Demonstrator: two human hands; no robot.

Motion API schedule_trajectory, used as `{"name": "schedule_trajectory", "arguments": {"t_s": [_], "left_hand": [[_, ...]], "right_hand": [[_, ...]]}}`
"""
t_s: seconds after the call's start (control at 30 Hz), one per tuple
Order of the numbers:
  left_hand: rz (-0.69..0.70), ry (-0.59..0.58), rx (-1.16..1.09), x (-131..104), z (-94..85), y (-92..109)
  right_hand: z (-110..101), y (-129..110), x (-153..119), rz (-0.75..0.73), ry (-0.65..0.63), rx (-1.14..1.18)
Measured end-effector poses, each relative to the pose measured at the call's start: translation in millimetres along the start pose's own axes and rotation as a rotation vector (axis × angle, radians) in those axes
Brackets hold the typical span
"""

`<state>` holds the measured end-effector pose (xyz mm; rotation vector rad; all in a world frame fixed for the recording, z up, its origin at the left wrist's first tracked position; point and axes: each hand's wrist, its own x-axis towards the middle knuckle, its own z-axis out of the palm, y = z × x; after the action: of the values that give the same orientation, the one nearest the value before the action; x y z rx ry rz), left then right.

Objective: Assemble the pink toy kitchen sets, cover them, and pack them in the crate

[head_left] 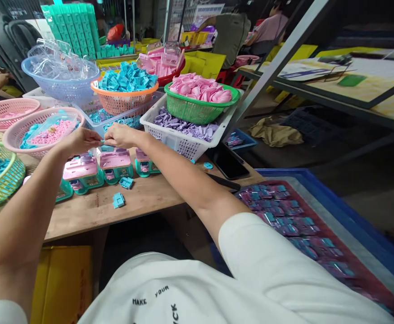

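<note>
My left hand (82, 140) and my right hand (120, 135) meet above the back of the wooden table, fingers pinched together. Between their fingertips shows a small blue plastic piece (102, 142), too small to name more closely. Just below stand toy vehicles with pink tops and teal bases: one at left (83, 173), one in the middle (116, 165), and one at right (145, 163) partly hidden by my right forearm. Another teal base (64, 191) is mostly covered by my left arm. Two loose blue blocky parts (118, 200) lie in front of the vehicles.
Baskets of parts ring the table: pink basket (11, 143), orange basket (124, 100), green basket (203, 110) resting on a white crate (183, 143). A phone (230, 161) lies at the right edge. A blue tray (284, 173) of packed toys sits lower right. Other people sit behind.
</note>
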<state>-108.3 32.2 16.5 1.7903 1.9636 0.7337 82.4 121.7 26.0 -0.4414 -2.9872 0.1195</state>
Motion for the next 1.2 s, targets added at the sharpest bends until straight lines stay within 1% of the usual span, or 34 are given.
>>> {"name": "schedule_trajectory", "arguments": {"t_s": [0.1,0.2,0.33,0.43,0.53,0.6,0.67,0.73,0.77,0.8,0.83,0.87,0.9,0.93,1.0,1.03,1.1,1.13,1.2], "left_hand": [[0.008,-0.096,-0.002,2,1.7,-8],[0.002,-0.121,-0.012,5,3.4,-10],[-0.030,-0.141,0.059,4,4.8,-8],[-0.054,-0.125,0.061,1,8.0,-5],[-0.085,-0.087,0.080,-2,10.9,4],[-0.096,-0.046,0.174,-7,11.2,14],[-0.083,0.043,0.277,-19,11.5,24],[-0.033,0.188,0.326,-39,15.7,32],[0.003,0.282,0.333,-52,20.5,34],[0.044,0.366,0.333,-66,27.5,35],[0.085,0.414,0.328,-81,36.8,36],[0.126,0.415,0.317,-94,48.1,36],[0.170,0.375,0.303,-106,60.9,35],[0.216,0.298,0.289,-116,74.2,35],[0.303,0.145,0.289,-130,99.2,34],[0.338,0.104,0.304,-133,109.0,34],[0.373,0.097,0.327,-137,119.9,36],[0.372,0.122,0.310,-138,120.5,38],[0.340,0.203,0.201,-140,112.8,43]], "right_hand": [[1,-1,2,0.004,-0.050,-0.009],[2,-4,0,0.007,-0.079,0.010],[10,-5,-6,-0.002,-0.036,-0.014],[18,-4,-7,0.009,-0.002,-0.039],[20,-7,-5,0.047,-0.006,-0.041],[19,-14,-11,0.071,0.034,-0.066],[20,-26,-27,0.073,0.158,-0.093],[30,-40,-53,0.047,0.299,-0.098],[39,-46,-68,0.028,0.336,-0.093],[50,-51,-83,0.012,0.342,-0.089],[62,-55,-98,-0.006,0.314,-0.089],[75,-58,-109,-0.015,0.264,-0.089],[87,-59,-118,-0.015,0.207,-0.086],[98,-60,-124,-0.004,0.156,-0.077],[110,-61,-127,0.036,0.105,-0.024],[111,-61,-125,0.059,0.105,0.027],[105,-61,-118,0.075,0.129,0.187],[99,-61,-115,0.068,0.146,0.296],[87,-62,-108,0.028,0.167,0.549]]}}
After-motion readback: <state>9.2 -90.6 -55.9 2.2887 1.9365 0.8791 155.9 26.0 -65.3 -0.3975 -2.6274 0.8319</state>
